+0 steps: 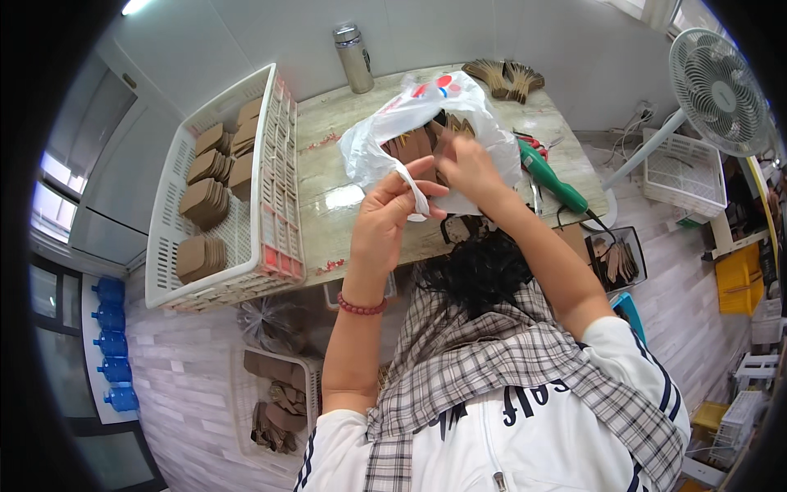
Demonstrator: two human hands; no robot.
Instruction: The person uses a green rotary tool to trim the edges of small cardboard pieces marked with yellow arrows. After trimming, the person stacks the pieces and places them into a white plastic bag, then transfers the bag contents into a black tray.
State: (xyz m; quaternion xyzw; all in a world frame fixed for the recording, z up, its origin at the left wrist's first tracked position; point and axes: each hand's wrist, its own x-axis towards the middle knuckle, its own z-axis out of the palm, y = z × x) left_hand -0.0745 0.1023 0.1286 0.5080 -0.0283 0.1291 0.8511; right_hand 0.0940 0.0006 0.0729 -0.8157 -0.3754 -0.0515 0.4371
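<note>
A white plastic bag [365,152] with red and blue print lies on the table, its mouth facing me. Inside it are stacked brown flat pieces [407,146], with something dark beside them. My left hand [387,209] is closed round the bag's handle loop, some fingers stretched out. At the bag's mouth, over the brown pieces, is my right hand [474,170]. Its fingertips are smeared by motion, so I cannot make out whether they grip a piece. A green-handled power tool [553,180] lies right of the bag, next to red-handled pliers [533,146].
On the left stands a white plastic crate [266,189] with stacks of brown rounded pieces. A steel flask [353,61] and more brown pieces [507,79] sit at the table's back. A white fan [720,94] rises at the right. Another crate [311,381] stands on the floor.
</note>
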